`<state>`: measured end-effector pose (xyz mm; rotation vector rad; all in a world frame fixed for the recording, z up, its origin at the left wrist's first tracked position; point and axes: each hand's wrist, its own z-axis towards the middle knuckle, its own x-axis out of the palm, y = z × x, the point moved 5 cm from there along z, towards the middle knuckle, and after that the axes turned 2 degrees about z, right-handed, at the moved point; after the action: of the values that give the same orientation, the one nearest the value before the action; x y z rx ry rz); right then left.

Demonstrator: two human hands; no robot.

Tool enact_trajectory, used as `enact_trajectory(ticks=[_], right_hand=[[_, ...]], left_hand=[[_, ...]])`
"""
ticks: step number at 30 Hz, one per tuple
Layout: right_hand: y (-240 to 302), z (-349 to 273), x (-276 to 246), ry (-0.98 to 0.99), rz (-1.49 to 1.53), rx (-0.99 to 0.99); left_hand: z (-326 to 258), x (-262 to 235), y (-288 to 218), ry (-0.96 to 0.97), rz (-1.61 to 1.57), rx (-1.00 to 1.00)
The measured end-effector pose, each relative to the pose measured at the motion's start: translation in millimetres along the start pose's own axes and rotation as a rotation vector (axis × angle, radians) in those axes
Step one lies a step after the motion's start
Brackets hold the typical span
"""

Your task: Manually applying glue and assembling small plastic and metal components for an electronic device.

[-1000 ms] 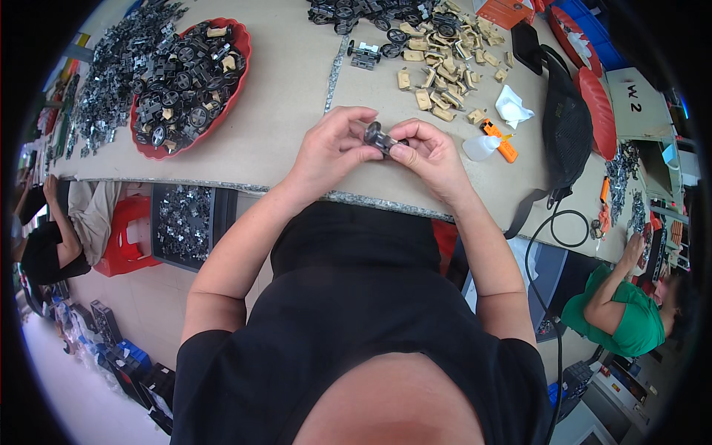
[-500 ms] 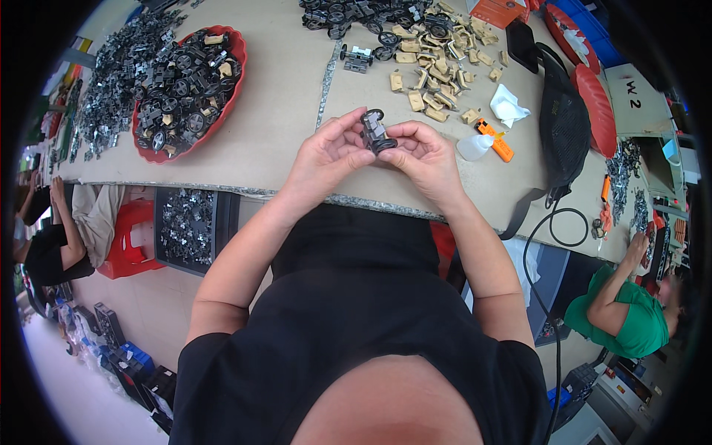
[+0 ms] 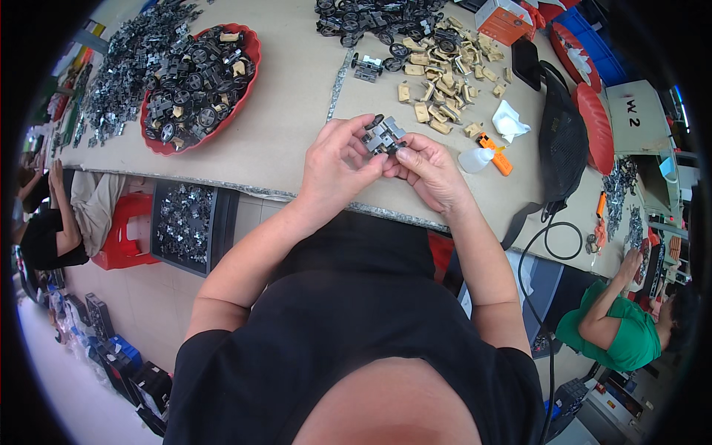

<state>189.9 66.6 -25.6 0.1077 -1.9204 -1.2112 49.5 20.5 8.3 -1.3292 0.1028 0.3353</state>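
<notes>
Above the table's front edge I hold a small grey toy-car chassis (image 3: 383, 135) with black wheels, its flat grey side showing. My left hand (image 3: 335, 169) grips one end with fingers and thumb. On the other end are the thumb and fingers of my right hand (image 3: 434, 172); its wheels there are partly hidden. Beyond my hands lies a spread of tan plastic parts (image 3: 443, 83). A single wheeled chassis (image 3: 367, 68) lies left of them, near a pile of dark wheeled chassis (image 3: 367, 18).
A red scalloped tray (image 3: 255, 70) of wheeled parts stands left, beside heaped small metal parts (image 3: 133, 59). To the right are a white bottle (image 3: 475, 159), an orange tool (image 3: 500, 159), crumpled tissue (image 3: 509, 122), a phone (image 3: 526, 64) and a black bag (image 3: 561, 141). Co-workers sit at both sides.
The chassis has turned in my fingers, so its flat grey side shows more. My right-hand fingers have closed in under it. The view has shifted slightly.
</notes>
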Motion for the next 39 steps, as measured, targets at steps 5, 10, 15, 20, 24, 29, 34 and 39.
enact_trajectory(ticks=[5, 10, 15, 20, 24, 29, 34, 39], right_hand=[[-1, -5, -6, -0.099, -0.260, -0.182], [12, -15, 20, -0.069, -1.022, -0.659], [11, -16, 24, -0.065, -1.079, -0.725], [10, -14, 20, -0.057, -0.982, -0.668], [11, -14, 18, -0.043, -1.029, -0.671], [11, -14, 17, -0.006, -1.027, -0.671], [12, -14, 18, -0.013, -1.023, -0.675], [8, -11, 14, 0.015, -0.751, -0.439]], left_hand=[[-2, 4, 9, 0.178, -0.597, -0.230], [-7, 5, 22, 0.298, -0.675, -0.240], [-8, 8, 23, 0.322, -0.696, -0.269], [-9, 8, 25, 0.368, -0.703, -0.347], [-10, 8, 28, 0.339, -0.624, -0.323], [-12, 8, 30, 0.327, -0.592, -0.352], [-10, 7, 32, 0.320, -0.666, -0.347], [-10, 5, 31, 0.240, -0.704, -0.327]])
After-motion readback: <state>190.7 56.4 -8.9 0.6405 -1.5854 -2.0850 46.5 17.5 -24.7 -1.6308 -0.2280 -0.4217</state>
